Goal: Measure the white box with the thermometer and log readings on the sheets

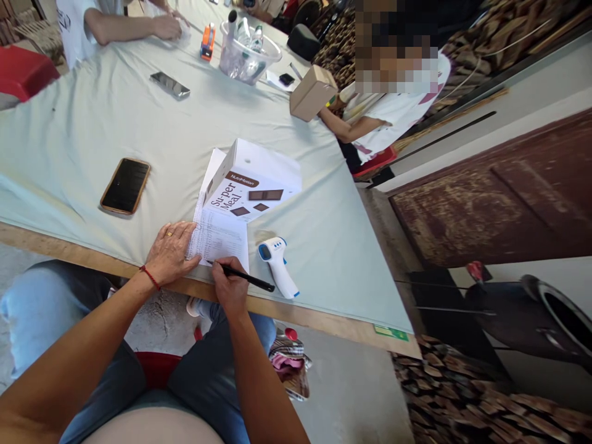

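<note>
My right hand (230,285) grips a black pen (250,277), its tip down at the lower part of a sheet of paper (226,237) covered in lines of writing. Flat on the paper's left edge lies my left hand (172,251), fingers stretched out, a ring on one finger and a red cord at the wrist. A white box (266,169) printed "Su-per Meal" stands on the upper part of the paper. Just right of my right hand is a white and blue infrared thermometer (280,268). To the left rests a phone (125,185) in a brown case.
Farther up the pale tablecloth (222,111) are another phone (170,85), an orange device (208,42) and a clear basket (250,58) of bottles. A person's arm reaches in at upper left. Another person at right is beside a cardboard box (312,92). Stacked firewood (499,394) lies at lower right.
</note>
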`<move>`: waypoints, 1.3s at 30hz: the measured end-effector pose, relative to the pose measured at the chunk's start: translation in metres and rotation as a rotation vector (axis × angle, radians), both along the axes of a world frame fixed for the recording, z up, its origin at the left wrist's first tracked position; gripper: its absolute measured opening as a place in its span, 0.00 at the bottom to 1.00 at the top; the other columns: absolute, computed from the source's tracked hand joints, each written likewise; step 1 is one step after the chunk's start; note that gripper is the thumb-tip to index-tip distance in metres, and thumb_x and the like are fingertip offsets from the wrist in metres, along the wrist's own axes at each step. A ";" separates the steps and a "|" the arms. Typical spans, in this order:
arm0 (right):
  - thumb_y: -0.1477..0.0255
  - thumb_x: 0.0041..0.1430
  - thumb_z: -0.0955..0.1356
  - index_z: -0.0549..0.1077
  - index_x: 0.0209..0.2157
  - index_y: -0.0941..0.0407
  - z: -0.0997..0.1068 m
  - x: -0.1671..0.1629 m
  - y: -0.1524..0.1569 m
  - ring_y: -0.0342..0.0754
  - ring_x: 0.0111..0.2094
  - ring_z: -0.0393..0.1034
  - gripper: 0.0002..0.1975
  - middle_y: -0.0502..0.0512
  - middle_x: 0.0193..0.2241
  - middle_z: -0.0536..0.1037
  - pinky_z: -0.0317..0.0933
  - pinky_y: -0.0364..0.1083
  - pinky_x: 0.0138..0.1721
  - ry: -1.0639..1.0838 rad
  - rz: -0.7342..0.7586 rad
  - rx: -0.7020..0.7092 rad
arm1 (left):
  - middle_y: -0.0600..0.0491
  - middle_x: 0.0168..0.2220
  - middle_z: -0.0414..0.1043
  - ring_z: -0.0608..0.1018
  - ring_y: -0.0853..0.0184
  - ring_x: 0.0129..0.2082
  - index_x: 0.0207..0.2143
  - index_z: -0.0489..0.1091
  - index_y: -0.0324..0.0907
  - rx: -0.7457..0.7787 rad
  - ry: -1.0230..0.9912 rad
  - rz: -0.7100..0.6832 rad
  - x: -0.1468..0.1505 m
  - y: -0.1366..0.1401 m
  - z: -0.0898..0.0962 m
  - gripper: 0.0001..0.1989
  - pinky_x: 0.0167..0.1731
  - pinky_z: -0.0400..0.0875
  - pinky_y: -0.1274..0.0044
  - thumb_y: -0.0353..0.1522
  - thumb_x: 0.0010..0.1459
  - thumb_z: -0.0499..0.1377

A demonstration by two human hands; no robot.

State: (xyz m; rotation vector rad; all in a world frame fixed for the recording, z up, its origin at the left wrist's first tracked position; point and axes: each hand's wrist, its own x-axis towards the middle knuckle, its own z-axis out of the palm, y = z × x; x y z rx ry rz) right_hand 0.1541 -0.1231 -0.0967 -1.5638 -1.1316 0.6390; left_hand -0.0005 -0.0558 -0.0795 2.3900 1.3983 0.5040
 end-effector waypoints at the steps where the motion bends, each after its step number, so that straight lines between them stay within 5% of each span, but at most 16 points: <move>1: 0.64 0.51 0.66 0.68 0.24 0.52 -0.001 0.000 0.000 0.46 0.27 0.64 0.08 0.46 0.21 0.70 0.63 0.47 0.34 -0.003 0.003 0.006 | 0.42 0.64 0.64 0.65 0.53 0.66 0.64 0.60 0.38 0.004 0.000 -0.001 0.000 0.000 0.000 0.34 0.69 0.50 0.60 0.41 0.58 0.59; 39: 0.63 0.56 0.65 0.67 0.26 0.53 -0.012 0.001 -0.004 0.46 0.29 0.64 0.09 0.46 0.23 0.70 0.64 0.46 0.35 -0.073 -0.104 0.056 | 0.41 0.64 0.65 0.65 0.53 0.65 0.64 0.60 0.36 0.012 0.006 0.006 0.000 0.000 -0.001 0.35 0.69 0.51 0.60 0.40 0.57 0.60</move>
